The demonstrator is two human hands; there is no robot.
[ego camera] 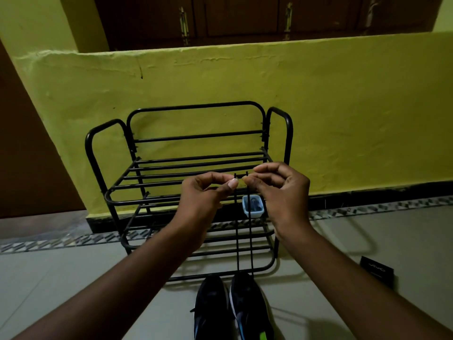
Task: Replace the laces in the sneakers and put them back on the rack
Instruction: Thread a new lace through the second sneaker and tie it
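On the floor (73,278) before a yellow wall (343,119) stands a black metal rack (157,165), its upper shelf bars bare. Both hands are raised in front of that rack, close together but not touching. Left hand (203,192): grip pressed together, thumb and forefinger pinching one end of a black lace (237,231) just below its tip. Right hand (282,192): grip likewise pinched, holding the other end of the lace, remaining fingers curled. From the two pinch points the lace runs down as two near-parallel taut strands, close together, to the right sneaker (250,307). Where exactly the strands enter that sneaker cannot be told. Left sneaker (210,307) sits just beside it on the floor, toes of both pointing at the rack's lower front bar. Both sneakers are dark; the right one shows blue and green trim.

Behind the strands, a small pale blue tub (253,205) with dark contents shows through the rack; what it rests on cannot be told. A black box (377,271) lies on the floor to the right, well apart from the sneakers.
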